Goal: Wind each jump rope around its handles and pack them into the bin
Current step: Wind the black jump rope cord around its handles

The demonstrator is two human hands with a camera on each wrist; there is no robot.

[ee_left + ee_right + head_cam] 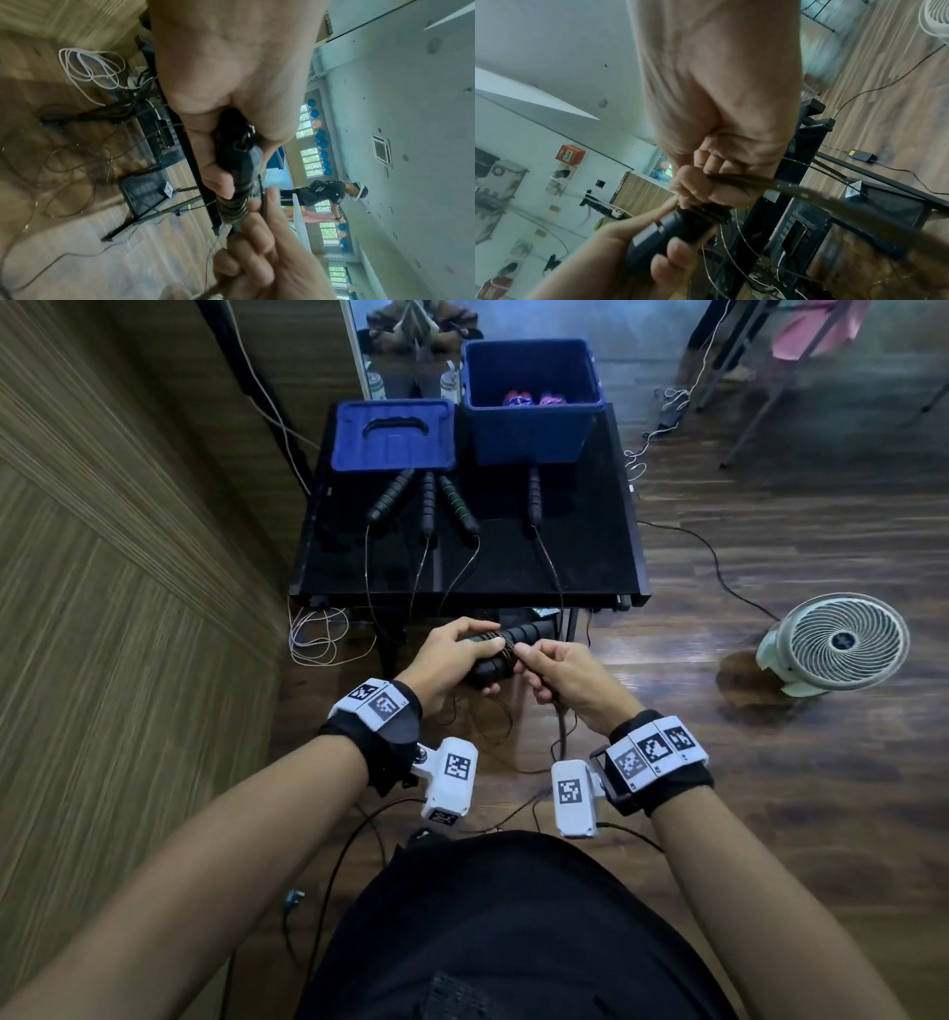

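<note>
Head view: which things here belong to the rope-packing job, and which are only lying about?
Belong to the job:
- handles gripped by left hand
- rope pinched by right hand
- four more handles on the table
- blue bin
- blue lid

Only lying about:
- fan
- white cable on the floor

Your L hand (231,81) grips the black handles (237,162), rope (233,209) coiled on them; R hand (264,263) pinches the rope by the coils.
</note>
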